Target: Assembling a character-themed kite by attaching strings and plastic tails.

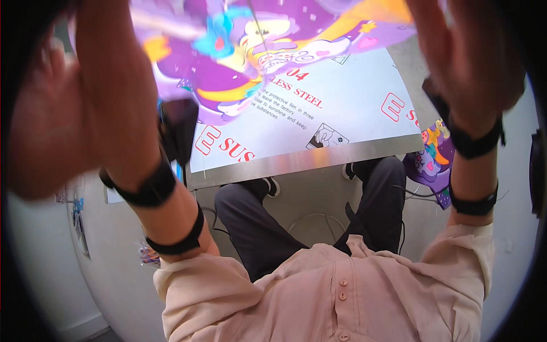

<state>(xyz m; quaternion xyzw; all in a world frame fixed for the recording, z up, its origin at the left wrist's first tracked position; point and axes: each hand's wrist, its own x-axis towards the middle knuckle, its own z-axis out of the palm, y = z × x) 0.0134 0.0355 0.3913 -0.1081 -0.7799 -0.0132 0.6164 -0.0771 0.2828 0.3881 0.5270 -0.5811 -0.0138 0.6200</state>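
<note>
A purple, shiny, partly see-through printed sheet [319, 23] with cartoon figures, yellow stars and pink hearts is held up between my hands, above the tabletop. Its upper part runs out of view, and a thin dark line crosses it. My left hand [85, 108], raised close and blurred, is at the sheet's left side. At its upper right corner is my right hand [467, 57], also blurred. Both hands seem to grip the sheet, though the fingertips are cut off or hidden. Black straps [154, 188] with small dark boxes [179, 128] circle my wrists and forearms.
Below the sheet stands a steel table [313, 162] covered in white film with red and black print. A second purple printed piece [436, 162] hangs by its right edge. Dark cables [403, 228] run near my legs. A small colourful bundle [149, 253] lies at lower left.
</note>
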